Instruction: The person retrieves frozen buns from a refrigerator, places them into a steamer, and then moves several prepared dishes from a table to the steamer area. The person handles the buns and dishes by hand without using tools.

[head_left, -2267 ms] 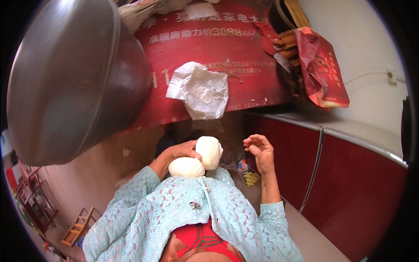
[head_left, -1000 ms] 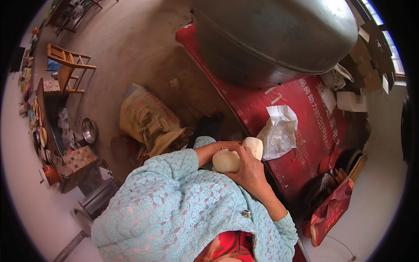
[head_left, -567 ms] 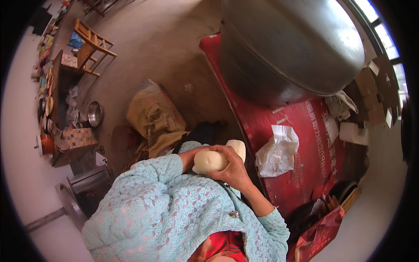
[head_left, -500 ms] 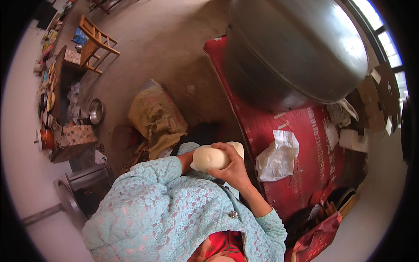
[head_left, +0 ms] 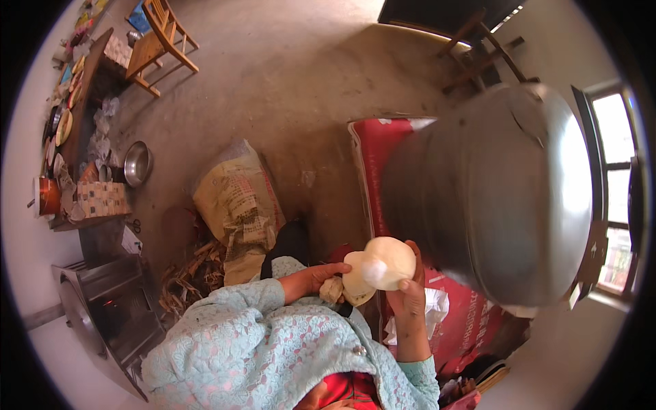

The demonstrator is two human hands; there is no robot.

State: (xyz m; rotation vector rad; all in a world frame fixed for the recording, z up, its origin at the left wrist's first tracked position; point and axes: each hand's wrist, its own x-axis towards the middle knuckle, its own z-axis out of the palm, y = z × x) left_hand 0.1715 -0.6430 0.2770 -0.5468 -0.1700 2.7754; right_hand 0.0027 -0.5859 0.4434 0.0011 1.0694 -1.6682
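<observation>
My right hand [head_left: 408, 295] is closed round a pale, round steamed bun [head_left: 393, 264], its fingers along the right side and thumb below. A whitish patch shows on its near left side. My left hand [head_left: 311, 281] is closed at the edge of a second pale bun [head_left: 354, 281], which is partly hidden behind the first. A small tan, crumpled lump [head_left: 332, 290] lies against the left fingers; its kind is unclear. Both hands are in front of my body, left of a big metal steamer pot [head_left: 492, 198].
The pot stands on a red printed surface [head_left: 372, 157], with crumpled white paper [head_left: 435, 307] near my right forearm. A yellowish sack [head_left: 236, 198] and dry husks [head_left: 195, 273] lie on the floor. Further left are a metal stove [head_left: 113, 307], a steel basin [head_left: 138, 164] and a wooden chair [head_left: 160, 51].
My right hand has lifted its bun rightward and away from my left wrist. The left hand's fingers and the second bun now show more. The whole view has shifted, revealing more floor and window.
</observation>
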